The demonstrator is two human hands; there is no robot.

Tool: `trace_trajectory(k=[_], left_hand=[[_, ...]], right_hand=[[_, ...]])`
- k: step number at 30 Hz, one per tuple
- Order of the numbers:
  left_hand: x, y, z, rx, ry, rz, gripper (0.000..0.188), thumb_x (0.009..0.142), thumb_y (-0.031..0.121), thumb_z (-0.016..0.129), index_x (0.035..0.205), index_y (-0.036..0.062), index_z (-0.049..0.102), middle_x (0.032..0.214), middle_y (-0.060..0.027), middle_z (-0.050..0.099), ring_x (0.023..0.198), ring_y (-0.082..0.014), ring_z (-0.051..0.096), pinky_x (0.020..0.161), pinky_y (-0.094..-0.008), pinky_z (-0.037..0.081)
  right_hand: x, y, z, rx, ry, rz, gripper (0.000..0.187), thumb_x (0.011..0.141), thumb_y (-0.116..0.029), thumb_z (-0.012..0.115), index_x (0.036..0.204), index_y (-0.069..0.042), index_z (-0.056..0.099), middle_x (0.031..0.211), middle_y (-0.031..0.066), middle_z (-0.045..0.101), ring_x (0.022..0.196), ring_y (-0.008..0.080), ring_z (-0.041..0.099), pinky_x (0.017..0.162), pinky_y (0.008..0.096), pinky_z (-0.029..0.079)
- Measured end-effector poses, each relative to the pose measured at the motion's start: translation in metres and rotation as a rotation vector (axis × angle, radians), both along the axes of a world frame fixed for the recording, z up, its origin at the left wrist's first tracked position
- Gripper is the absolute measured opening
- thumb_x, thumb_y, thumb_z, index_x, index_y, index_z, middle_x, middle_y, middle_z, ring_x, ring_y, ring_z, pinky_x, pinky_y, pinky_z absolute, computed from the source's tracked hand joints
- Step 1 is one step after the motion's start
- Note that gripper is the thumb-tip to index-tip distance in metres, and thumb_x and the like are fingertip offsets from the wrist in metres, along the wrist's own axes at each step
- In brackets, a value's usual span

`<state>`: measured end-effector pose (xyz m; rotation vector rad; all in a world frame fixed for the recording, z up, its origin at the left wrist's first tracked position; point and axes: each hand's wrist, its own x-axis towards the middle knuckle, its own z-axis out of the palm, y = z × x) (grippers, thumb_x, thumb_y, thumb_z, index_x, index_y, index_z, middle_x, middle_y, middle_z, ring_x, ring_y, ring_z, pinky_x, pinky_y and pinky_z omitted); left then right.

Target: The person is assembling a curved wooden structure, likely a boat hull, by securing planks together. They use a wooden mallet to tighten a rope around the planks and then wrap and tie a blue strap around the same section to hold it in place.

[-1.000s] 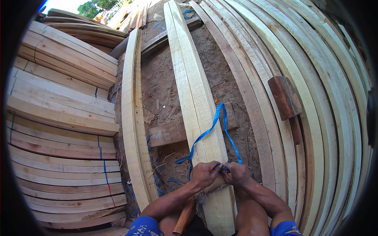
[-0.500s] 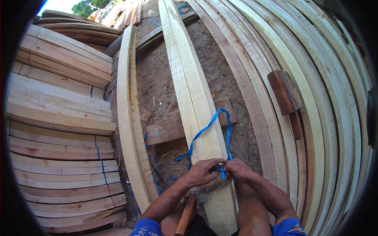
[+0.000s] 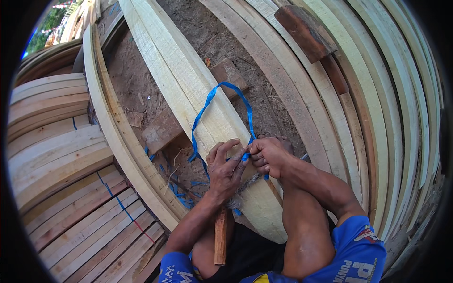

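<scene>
A blue plastic strap (image 3: 206,103) rises in a loose loop over a bundle of pale sawn planks (image 3: 177,70) that runs away from me between my legs. Fingers bent, my left hand (image 3: 223,167) pinches the strap near its crossing, at the bundle's upper face. My right hand (image 3: 270,154) is closed round the strap just to the right, its knuckles close to the left fingertips. Whether a knot lies between them is hidden by the fingers. A frayed grey band (image 3: 250,181) crosses the planks below my hands, beside a wooden handle (image 3: 220,238) by my left leg.
A wooden mallet (image 3: 306,33) lies on the long row of planks (image 3: 325,108) at right. Stacked, strapped lumber (image 3: 56,151) fills the left side, with a narrow pair of planks (image 3: 111,122) before it. A wooden crosspiece (image 3: 163,129) lies under the bundle on bare soil.
My view has turned, so the planks now slant to the upper left. The strap loop has opened wider, and my left hand has changed from lying across the planks to pointing up with bent fingers.
</scene>
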<state>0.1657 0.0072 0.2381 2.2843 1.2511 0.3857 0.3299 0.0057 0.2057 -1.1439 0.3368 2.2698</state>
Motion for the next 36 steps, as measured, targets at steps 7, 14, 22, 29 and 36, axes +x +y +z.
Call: trace_trajectory(k=[7, 14, 22, 29, 36], left_hand=[[-0.001, 0.004, -0.008, -0.298, -0.304, 0.127, 0.011, 0.083, 0.014, 0.064, 0.086, 0.0041, 0.068, 0.108, -0.0095, 0.052, 0.106, -0.0251, 0.045, 0.096, -0.0378, 0.033], [-0.007, 0.012, 0.0, -0.376, -0.158, -0.041, 0.02, 0.086, 0.015, 0.058, 0.072, 0.0023, 0.056, 0.094, -0.0098, 0.044, 0.095, -0.0244, 0.041, 0.088, -0.0364, 0.034], [-0.012, 0.029, 0.01, -0.533, -0.251, -0.159, 0.02, 0.091, 0.015, 0.057, 0.079, -0.0014, 0.058, 0.084, -0.0078, 0.054, 0.073, -0.0161, 0.052, 0.068, -0.0275, 0.043], [0.009, 0.018, 0.009, -0.679, -0.245, 0.008, 0.02, 0.09, 0.011, 0.056, 0.077, -0.004, 0.059, 0.079, -0.0067, 0.055, 0.07, -0.0142, 0.053, 0.064, -0.027, 0.043], [-0.001, 0.021, 0.004, -0.833, -0.432, 0.158, 0.021, 0.092, 0.013, 0.055, 0.081, -0.0043, 0.06, 0.083, -0.0065, 0.057, 0.07, -0.013, 0.051, 0.064, -0.0263, 0.044]], right_hand=[[-0.001, -0.009, -0.004, 0.158, 0.021, 0.04, 0.01, 0.079, -0.011, 0.048, 0.07, -0.009, 0.053, 0.05, -0.0034, 0.036, 0.039, 0.0084, 0.032, 0.035, 0.0239, 0.028], [0.001, -0.02, -0.018, 1.171, -1.248, 0.474, 0.022, 0.085, -0.026, 0.052, 0.081, -0.006, 0.061, 0.068, 0.0089, 0.063, 0.053, 0.0235, 0.057, 0.057, 0.0375, 0.046], [-0.006, -0.009, -0.045, 0.863, -0.959, 0.292, 0.049, 0.086, -0.048, 0.054, 0.068, -0.002, 0.06, 0.06, 0.0166, 0.058, 0.057, 0.0286, 0.06, 0.055, 0.0409, 0.044], [-0.012, -0.005, -0.042, 0.869, -1.31, 0.322, 0.038, 0.084, -0.039, 0.058, 0.066, -0.006, 0.063, 0.059, 0.0198, 0.058, 0.055, 0.0372, 0.059, 0.051, 0.0442, 0.046], [-0.022, 0.001, -0.053, 0.85, -1.325, 0.311, 0.03, 0.083, -0.034, 0.057, 0.069, -0.008, 0.064, 0.064, 0.0187, 0.061, 0.062, 0.0377, 0.062, 0.057, 0.0459, 0.049]])
